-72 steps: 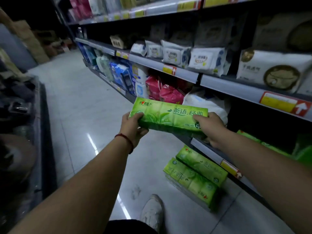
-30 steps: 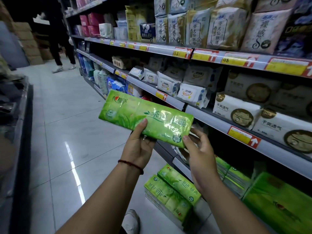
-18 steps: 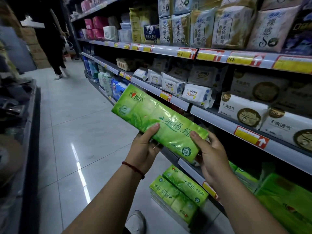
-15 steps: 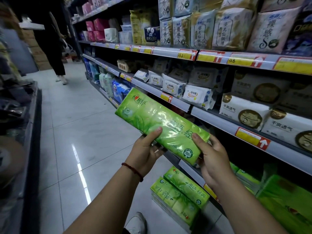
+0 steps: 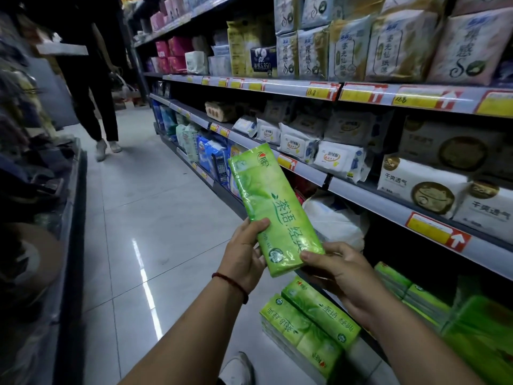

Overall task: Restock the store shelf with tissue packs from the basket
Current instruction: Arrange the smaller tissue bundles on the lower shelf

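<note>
Now: one green tissue pack [image 5: 273, 209] is in the air in front of the shelving, long axis tilted up and away from me, printed face toward me. My left hand [image 5: 244, 259] pinches its lower left edge, thumb across the front and fingers curled behind. My right hand [image 5: 341, 270] pinches the bottom right corner, thumb on the face and fingers underneath. Both hands hold the pack at its lower end, so the upper end is unsupported.

Target, as I judge it: the low bay where the shelved green packs [image 5: 424, 298] sit, under the grey price rail [image 5: 369, 201]. More packs are stacked on the floor [image 5: 308, 326] just below my hands. No basket is in view.

Notes for doing this step well:
- Turn the pack level before it goes in, so it matches how the shelved ones lie.
- Slide the left hand toward the middle; the soft wrap will sag from an end grip.
- Duck under the rail, lead with the far end, and push it flush beside its neighbours.
- Mind the white plastic bag [image 5: 333, 220] next to the bay.
</note>
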A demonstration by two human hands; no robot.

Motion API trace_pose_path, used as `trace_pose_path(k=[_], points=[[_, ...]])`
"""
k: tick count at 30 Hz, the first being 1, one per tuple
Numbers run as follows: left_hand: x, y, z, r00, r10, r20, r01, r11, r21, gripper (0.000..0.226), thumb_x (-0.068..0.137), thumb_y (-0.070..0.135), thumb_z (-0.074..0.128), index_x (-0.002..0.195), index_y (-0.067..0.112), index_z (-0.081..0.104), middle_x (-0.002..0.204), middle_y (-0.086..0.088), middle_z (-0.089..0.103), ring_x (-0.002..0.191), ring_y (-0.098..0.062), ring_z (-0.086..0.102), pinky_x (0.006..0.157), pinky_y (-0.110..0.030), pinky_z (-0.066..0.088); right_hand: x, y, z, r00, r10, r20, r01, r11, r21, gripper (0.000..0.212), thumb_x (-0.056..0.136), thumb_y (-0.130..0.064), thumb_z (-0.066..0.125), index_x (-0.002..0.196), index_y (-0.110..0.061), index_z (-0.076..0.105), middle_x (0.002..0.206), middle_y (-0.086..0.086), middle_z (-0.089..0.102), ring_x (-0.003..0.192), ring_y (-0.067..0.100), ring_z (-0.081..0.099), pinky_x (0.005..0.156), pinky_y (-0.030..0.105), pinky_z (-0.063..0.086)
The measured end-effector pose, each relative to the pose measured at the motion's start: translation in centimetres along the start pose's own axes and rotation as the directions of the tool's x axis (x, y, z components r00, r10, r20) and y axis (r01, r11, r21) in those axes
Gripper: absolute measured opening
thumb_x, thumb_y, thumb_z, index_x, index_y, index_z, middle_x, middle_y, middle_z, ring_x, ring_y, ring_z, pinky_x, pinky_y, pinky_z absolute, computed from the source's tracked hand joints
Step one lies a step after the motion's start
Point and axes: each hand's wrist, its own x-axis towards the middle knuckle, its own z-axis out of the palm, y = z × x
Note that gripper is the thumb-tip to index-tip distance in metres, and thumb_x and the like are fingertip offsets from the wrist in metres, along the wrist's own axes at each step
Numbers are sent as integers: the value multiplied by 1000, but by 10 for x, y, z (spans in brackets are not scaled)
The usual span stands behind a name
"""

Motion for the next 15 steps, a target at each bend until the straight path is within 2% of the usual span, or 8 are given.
trace_pose_path(k=[2, 5, 7, 10, 13, 15], points=[[2, 1, -5, 1000, 21, -1, -21, 999, 44, 48, 88, 19, 73, 134, 12, 63, 130, -16, 69, 121, -42, 64, 100, -66, 50, 0, 3, 0, 1000, 13, 1, -13, 999, -49, 61, 68, -18, 92, 120, -10, 61, 111, 16, 77, 99, 35, 76, 95, 49, 59], [4, 1, -10, 998, 25, 52, -32, 989, 147, 50, 84, 20, 74, 132, 14, 65, 130, -19, 68, 123, -47, 61, 102, -69, 47, 2, 3, 1, 999, -38, -26, 37, 998, -51, 68, 64, -27, 91, 125, -18, 61, 111, 10, 77, 96, 29, 77, 95, 51, 59], [-1, 3, -7, 994, 6, 110, -30, 976, 214, 54, 79, 22, 72, 132, 14, 65, 129, -24, 67, 121, -52, 60, 101, -72, 45, 2, 1, 1, 995, -70, -64, 71, 998, 2, 54, 74, -25, 87, 123, -20, 62, 105, 6, 79, 91, 24, 78, 87, 46, 61], [-8, 3, -2, 981, -60, 183, -6, 942, 336, 49, 79, 19, 70, 128, 15, 66, 126, -27, 68, 111, -47, 66, 100, -66, 50, 1, -4, 4, 997, -60, -50, 64, 994, 89, 38, 79, -25, 80, 114, -13, 71, 99, 9, 81, 84, 24, 76, 78, 39, 59], [-14, 0, 1, 955, -152, 253, 29, 901, 433, 47, 88, 23, 74, 134, 17, 64, 125, -21, 71, 110, -41, 69, 96, -54, 56, 0, -3, 4, 997, 1, -80, 10, 989, 145, 31, 88, -20, 76, 114, -3, 73, 101, 17, 79, 89, 32, 73, 85, 45, 57], [-14, 1, 1, 941, -226, 251, 94, 889, 449, 52, 89, 35, 74, 134, 13, 64, 128, -20, 69, 117, -41, 66, 99, -53, 55, 1, -3, 1, 992, 31, -121, -7, 982, 191, 33, 89, -20, 76, 114, 0, 72, 105, 20, 78, 98, 37, 74, 88, 48, 59]])
